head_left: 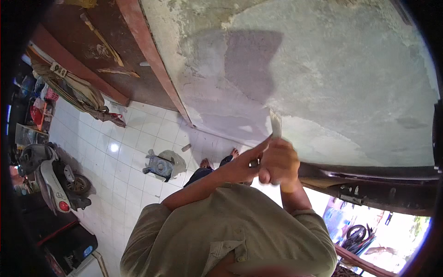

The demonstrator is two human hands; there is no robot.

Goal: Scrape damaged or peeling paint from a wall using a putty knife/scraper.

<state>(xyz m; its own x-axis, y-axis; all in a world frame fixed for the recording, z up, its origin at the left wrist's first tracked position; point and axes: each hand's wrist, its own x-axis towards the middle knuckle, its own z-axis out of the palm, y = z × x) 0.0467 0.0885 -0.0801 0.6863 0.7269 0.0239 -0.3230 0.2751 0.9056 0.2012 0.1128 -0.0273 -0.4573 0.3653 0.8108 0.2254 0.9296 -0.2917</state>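
Scraper/putty-knife blade (276,124) sits centre-right of the frame, flat tip against the rough plastered wall (350,78), right at the boundary between the smooth pale patch and the greenish raw plaster, probably held there to work that edge. Right hand (278,162) is closed in a fist round the tool's handle just below the blade, blade pointing up from the fist. Left hand (242,165) touches the right one, fingers curled, index finger stretched toward the blade base; looks like it steadies or adds pressure. What it grips, if anything, cannot tell.

Both forearms come up from the olive shirt (230,231) at bottom centre. Bare feet (206,163) stand close to the wall base on white tiled floor (129,152). Grey bucket-like container (159,165) lies on the tiles left of the feet, within reach. Scooter (53,177) at far left, brown wooden door frame (152,60) upper left.
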